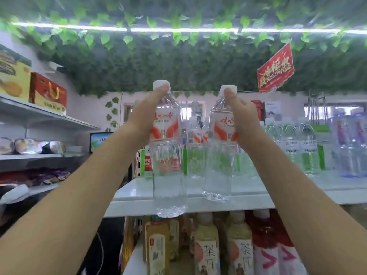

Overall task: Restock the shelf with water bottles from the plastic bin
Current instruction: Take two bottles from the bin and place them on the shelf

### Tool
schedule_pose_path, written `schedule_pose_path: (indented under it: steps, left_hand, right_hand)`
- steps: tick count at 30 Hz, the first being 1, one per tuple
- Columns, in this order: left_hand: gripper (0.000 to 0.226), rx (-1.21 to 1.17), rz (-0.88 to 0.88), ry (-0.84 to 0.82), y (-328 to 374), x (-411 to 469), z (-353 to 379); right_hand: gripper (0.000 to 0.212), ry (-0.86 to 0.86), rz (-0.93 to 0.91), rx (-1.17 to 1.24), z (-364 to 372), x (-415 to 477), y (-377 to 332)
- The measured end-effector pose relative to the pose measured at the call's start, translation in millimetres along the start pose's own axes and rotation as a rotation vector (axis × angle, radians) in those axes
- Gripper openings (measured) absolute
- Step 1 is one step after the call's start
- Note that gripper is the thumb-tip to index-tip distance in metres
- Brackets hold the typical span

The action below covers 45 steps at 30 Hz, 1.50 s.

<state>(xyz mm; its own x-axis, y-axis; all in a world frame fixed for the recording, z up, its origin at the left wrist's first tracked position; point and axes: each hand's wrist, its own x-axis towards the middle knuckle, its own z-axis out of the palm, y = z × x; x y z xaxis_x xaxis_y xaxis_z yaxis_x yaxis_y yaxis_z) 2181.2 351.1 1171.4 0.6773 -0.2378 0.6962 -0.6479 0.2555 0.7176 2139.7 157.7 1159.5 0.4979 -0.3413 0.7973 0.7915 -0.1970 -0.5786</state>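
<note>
I hold two clear water bottles with white caps and red-and-white labels, both upright. My left hand (148, 114) grips the left water bottle (168, 171) by its neck; its base hangs in front of the white top shelf's (198, 207) front edge. My right hand (241, 114) grips the right water bottle (219, 167) by its neck, with its base at or just above the shelf near the front edge. Behind them on the shelf stand more bottles of the same kind (195, 135). The plastic bin is not in view.
Green-labelled water bottles (292, 143) and larger clear bottles (349, 143) fill the shelf's right side. Tea bottles (206, 249) stand on the shelf below. At the left, wall shelves (45, 116) carry boxes and snacks. Leafy decoration and a red sign (276, 68) hang overhead.
</note>
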Motion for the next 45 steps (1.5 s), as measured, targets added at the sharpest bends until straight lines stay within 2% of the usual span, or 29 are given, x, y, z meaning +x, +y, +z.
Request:
schedule_pose_path:
  steps: [2, 5, 10, 17, 20, 22, 24, 30, 36, 45]
  left_hand:
    - [0.034, 0.003, 0.01, -0.011, -4.6, 13.6, -10.6]
    - [0.045, 0.012, 0.003, -0.02, -14.2, 30.9, -19.8]
    - [0.036, 0.002, -0.007, -0.018, -31.2, 52.9, -27.4]
    - [0.03, -0.016, 0.042, 0.05, -45.9, 68.5, -23.7]
    - [0.031, -0.007, 0.056, 0.053, -50.7, 73.2, -20.4]
    - [0.028, -0.029, 0.076, 0.041, -51.4, 75.0, -18.2]
    - [0.028, -0.039, 0.09, 0.026, -50.5, 77.2, -17.2]
    - [0.025, -0.018, 0.116, 0.069, -49.6, 78.2, -13.5]
    - [0.023, -0.033, 0.104, 0.081, -59.6, 77.4, -6.9]
    - [0.024, -0.036, 0.111, 0.084, -64.7, 81.3, -5.6]
  right_hand:
    - [0.036, 0.003, -0.009, -0.053, 13.4, 15.0, 10.0]
    - [0.056, -0.001, -0.077, -0.172, 31.6, 33.9, 28.3]
    - [0.047, -0.026, -0.032, -0.281, 44.0, 60.7, 67.3]
    - [0.052, -0.057, 0.104, -0.24, 45.3, 85.3, 109.1]
    - [0.059, -0.151, 0.044, -0.314, 46.7, 87.8, 128.6]
    - [0.073, -0.179, 0.04, -0.36, 44.1, 87.1, 142.6]
    - [0.082, -0.185, 0.065, -0.329, 40.3, 85.5, 146.8]
    - [0.09, -0.259, 0.088, -0.305, 35.4, 86.9, 148.9]
    - [0.126, -0.24, 0.067, -0.319, 37.5, 88.8, 157.1]
    - [0.127, -0.254, 0.052, -0.367, 34.1, 92.4, 165.1]
